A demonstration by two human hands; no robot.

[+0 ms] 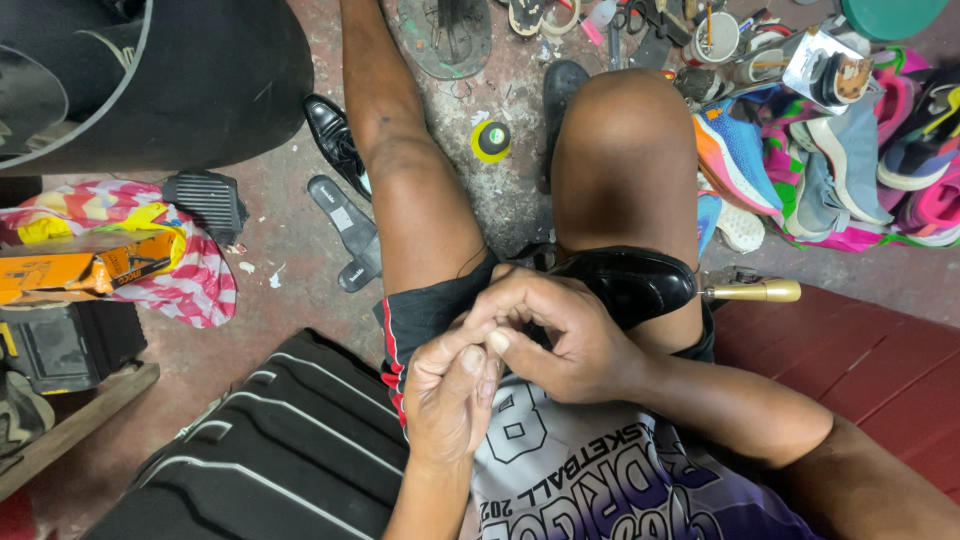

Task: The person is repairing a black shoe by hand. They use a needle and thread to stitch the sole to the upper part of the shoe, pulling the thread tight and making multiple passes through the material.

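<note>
A shiny black leather shoe lies across my right thigh. My right hand rests against its near end, fingers curled. My left hand comes up from below, and its fingertips meet those of the right hand in a pinch just above the black shorts. Anything pinched between the fingers is too small to see. A tool with a brass-coloured handle sticks out to the right from beside the shoe.
Another black shoe, black sandals and a small yellow-rimmed tin lie on the concrete floor between and beside my legs. A pile of colourful sneakers fills the upper right. There is striped cloth at left and a red surface at right.
</note>
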